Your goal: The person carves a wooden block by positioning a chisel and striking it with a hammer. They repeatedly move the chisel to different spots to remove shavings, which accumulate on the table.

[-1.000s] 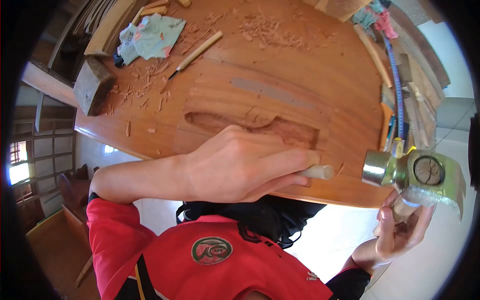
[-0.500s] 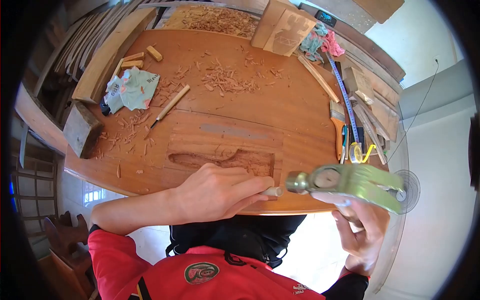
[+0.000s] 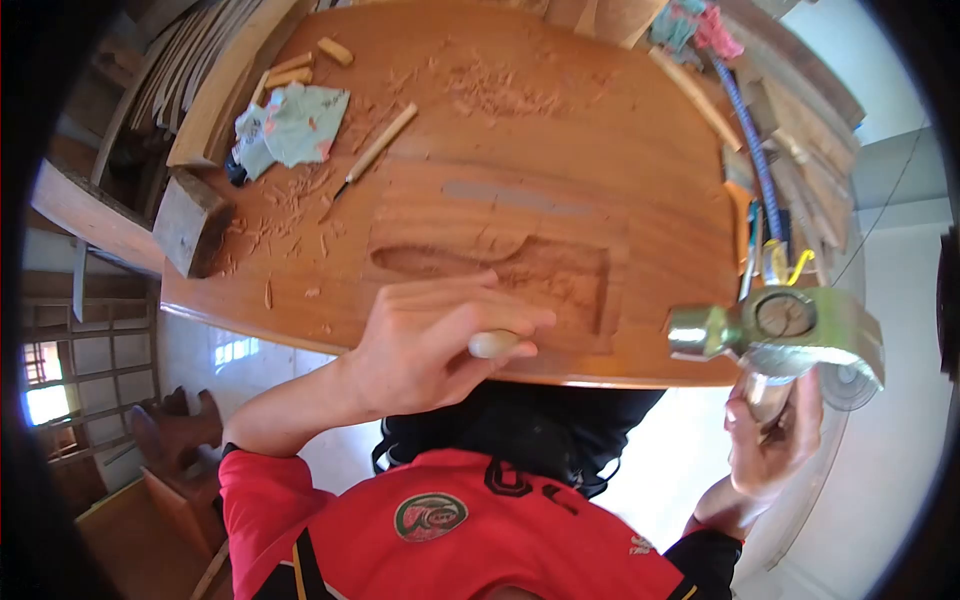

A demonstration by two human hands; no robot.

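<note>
My left hand (image 3: 430,335) is wrapped round a light wooden tool handle (image 3: 493,345), whose rounded end points up towards the camera. The tool's far end is hidden beneath the hand. Just beyond lies a reddish wooden board (image 3: 470,212) with a carved hollow (image 3: 560,275), wide at the right and narrow at the left; the hand covers part of its near edge. On the right, beyond the table's near edge, my right hand (image 3: 775,430) grips a claw hammer (image 3: 785,325) by its handle. The round striking face points left, apart from the tool handle.
A second wooden-handled tool (image 3: 380,145) lies behind the board, near a pale cloth (image 3: 305,125) and wood shavings (image 3: 500,90). Wood blocks (image 3: 190,222) line the left side. At the right are a measuring tape (image 3: 752,140), an orange-handled brush (image 3: 740,215) and wood strips.
The view has shifted, so the table appears higher. The hammer has moved away from the tool handle, to the right. The handle now tilts up towards the camera, and my left hand sits farther left along the board.
</note>
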